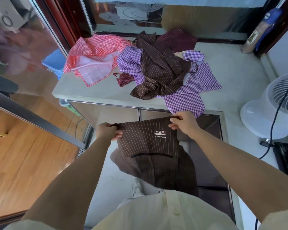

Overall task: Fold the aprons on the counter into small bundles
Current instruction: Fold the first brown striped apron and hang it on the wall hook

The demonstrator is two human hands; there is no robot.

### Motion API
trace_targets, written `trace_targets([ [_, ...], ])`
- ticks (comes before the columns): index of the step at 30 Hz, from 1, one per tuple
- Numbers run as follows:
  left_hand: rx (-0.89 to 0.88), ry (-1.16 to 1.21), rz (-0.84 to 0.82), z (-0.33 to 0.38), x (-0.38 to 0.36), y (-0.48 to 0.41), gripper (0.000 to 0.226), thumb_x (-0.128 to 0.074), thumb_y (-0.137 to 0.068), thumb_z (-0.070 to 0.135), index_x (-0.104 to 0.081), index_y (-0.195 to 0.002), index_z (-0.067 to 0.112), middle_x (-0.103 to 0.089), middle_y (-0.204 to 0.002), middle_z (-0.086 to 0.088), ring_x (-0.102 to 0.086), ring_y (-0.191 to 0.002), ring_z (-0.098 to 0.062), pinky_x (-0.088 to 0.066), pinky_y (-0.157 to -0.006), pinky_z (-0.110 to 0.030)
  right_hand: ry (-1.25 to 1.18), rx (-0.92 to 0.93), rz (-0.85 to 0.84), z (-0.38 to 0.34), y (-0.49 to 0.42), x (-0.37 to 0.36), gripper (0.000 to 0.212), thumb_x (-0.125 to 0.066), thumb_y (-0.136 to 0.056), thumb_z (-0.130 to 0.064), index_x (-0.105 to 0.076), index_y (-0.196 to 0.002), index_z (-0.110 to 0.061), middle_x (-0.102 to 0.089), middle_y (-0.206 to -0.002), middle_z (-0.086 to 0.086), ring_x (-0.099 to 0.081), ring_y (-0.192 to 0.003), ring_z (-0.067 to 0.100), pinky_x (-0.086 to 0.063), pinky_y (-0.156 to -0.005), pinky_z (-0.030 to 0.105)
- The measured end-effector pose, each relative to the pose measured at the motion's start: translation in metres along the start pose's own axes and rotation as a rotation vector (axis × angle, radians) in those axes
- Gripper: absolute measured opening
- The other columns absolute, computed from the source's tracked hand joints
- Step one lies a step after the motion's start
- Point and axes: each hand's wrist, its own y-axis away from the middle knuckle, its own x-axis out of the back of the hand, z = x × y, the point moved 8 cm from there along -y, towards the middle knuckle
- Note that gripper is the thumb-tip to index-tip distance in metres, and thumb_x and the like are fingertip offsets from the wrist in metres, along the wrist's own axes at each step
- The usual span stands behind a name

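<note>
The pale tabletop [93, 92] fills the upper middle of the view, and four loose aprons lie heaped across it. A red checked apron [93, 55] is at the left and a maroon apron [176, 39] at the back. A brown striped apron [158, 72] is sprawled over a purple checked apron [198, 83], and a corner of the purple one hangs over the near edge. A white fan [273, 105] stands at the right side.

The coffee apron [148, 141], brown with thin stripes and a cup logo, is not on the tabletop. It hangs in the air in front of it, held up by its top edge. The left hand [106, 131] grips the left corner with its fingers [118, 135] curled round bunched cloth. The right hand [184, 122] pinches the right corner between thumb and fingers [173, 126], just beside the draped purple corner.

The top edge runs across between the hands, with the right end a little farther forward. The apron's long axis drops from the fingers back towards the person's legs.

To lay it flat, I judge the cloth must swing forward and up over the near edge. The bare strip at the front left looks the best room, and the left hand is nearer to it. The right side is crowded by the purple overhang.
</note>
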Motion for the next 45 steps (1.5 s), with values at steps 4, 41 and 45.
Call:
trace_targets([
  [4, 0.073, 0.208, 0.056, -0.006, 0.006, -0.003, 0.023, -0.042, -0.092, 0.021, -0.057, -0.094, 0.004, -0.073, -0.077, -0.014, -0.07, -0.07, -0.029, -0.059, -0.053, -0.031, -0.121, 0.008, -0.057, 0.001, 0.005, -0.008, 0.024, -0.06, -0.093, 0.0, -0.062, -0.116, 0.007, -0.071, -0.084, 0.012, -0.073, -0.073, 0.015, -0.061, -0.072, 0.027],
  [41, -0.444, -0.917, -0.404, 0.052, -0.083, 0.053, 0.033, -0.064, -0.081, 0.004, -0.059, -0.109, 0.018, -0.066, -0.103, -0.009, -0.064, -0.095, -0.027, -0.056, -0.081, -0.035, 0.192, 0.358, -0.298, -0.059, 0.009, -0.047, 0.013, -0.077, -0.082, -0.011, -0.067, -0.086, -0.018, -0.068, -0.083, -0.005, -0.063, -0.073, 0.0, -0.049, -0.068, 0.017],
  [45, -0.142, -1.011, -0.337, 0.023, -0.051, 0.04, 0.013, -0.055, -0.088, 0.008, -0.067, -0.087, 0.003, -0.067, -0.076, -0.008, -0.057, -0.054, -0.015, -0.037, -0.042, -0.018, 0.276, 0.293, -0.276, -0.043, 0.005, -0.042, 0.024, -0.079, -0.08, -0.016, -0.064, -0.099, -0.018, -0.065, -0.088, -0.006, -0.063, -0.082, 0.009, -0.049, -0.074, 0.023],
])
